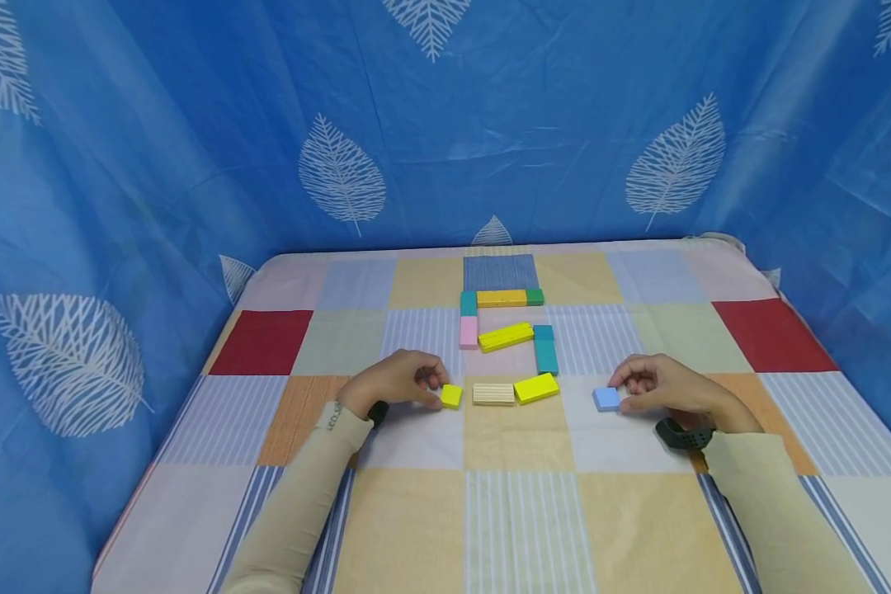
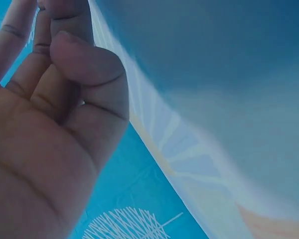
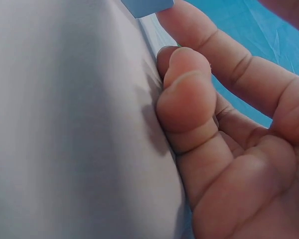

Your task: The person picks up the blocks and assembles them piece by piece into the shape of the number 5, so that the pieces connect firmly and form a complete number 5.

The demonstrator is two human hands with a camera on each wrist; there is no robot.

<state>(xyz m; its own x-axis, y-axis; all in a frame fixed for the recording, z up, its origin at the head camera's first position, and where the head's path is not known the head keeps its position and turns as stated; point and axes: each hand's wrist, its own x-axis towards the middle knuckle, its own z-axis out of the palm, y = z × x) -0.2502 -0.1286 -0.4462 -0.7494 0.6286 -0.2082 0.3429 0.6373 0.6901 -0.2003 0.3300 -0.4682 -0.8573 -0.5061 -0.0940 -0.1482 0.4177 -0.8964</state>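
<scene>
In the head view my left hand pinches a small yellow block by its left side, thumb and forefinger together. The left wrist view shows that hand with curled fingers, the block out of sight. Across the table, my right hand holds a small light blue block at its right edge. A corner of this blue block shows at the top of the right wrist view, against a fingertip. Between the hands lie a ribbed cream block and a longer yellow block, slightly tilted.
Farther back, a teal block, a pink block, an orange-yellow block and a green block form a corner. Nearby lie slanted yellow sticks and a teal piece. A patchwork cloth covers the table; blue curtains surround it.
</scene>
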